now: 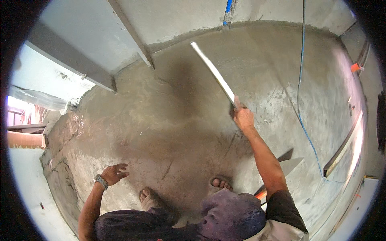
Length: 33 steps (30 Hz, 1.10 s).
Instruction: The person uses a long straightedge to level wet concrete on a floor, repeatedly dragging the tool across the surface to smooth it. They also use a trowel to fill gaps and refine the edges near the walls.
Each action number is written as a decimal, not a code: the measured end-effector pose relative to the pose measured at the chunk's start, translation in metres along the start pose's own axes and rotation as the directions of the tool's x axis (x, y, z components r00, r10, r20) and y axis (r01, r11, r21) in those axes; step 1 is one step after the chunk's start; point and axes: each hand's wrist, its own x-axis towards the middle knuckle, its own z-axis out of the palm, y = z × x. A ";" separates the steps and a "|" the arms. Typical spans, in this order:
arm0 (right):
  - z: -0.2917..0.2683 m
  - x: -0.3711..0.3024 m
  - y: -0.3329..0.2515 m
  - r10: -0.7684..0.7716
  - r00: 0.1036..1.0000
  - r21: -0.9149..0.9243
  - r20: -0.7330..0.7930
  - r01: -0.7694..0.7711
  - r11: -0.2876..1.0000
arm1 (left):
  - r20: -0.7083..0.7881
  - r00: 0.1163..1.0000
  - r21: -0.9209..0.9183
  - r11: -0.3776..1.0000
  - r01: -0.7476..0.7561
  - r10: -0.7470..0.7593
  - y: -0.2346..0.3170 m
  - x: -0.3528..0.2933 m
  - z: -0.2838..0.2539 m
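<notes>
My right hand (243,117) is closed around the near end of a long, narrow, shiny metal straightedge (213,70). The bar slants away to the far left over the smooth grey cement floor (169,100); whether it touches the surface I cannot tell. My left hand (115,174), with a metal watch (101,181) on its wrist, hangs above the floor at the lower left. Its fingers are apart and slightly bent, with nothing in them. Both my feet, the left (147,197) and the right (221,183), rest on the cement below the hands.
A blue cable (300,100) runs down the right side. A long metal channel (341,148) lies farther right. Partly behind my right forearm is a flat grey pointed piece (291,165). Two upright posts (134,36) (72,58) stand at the far left, and a blue pipe (228,7) at the far wall.
</notes>
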 end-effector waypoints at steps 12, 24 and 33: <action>-0.003 0.030 0.034 0.112 0.993 -0.202 -0.019 -0.114 0.973 | 0.001 1.000 -0.001 1.000 0.028 -0.028 -0.003 0.002 -0.002; -0.039 0.057 0.135 0.390 0.888 0.129 -0.244 -0.369 0.920 | 0.023 1.000 0.009 1.000 0.009 -0.009 -0.022 0.012 0.005; -0.048 0.093 0.191 0.520 0.782 0.235 -0.343 -0.464 0.854 | 0.052 0.992 -0.040 0.992 0.118 -0.116 -0.031 0.016 0.007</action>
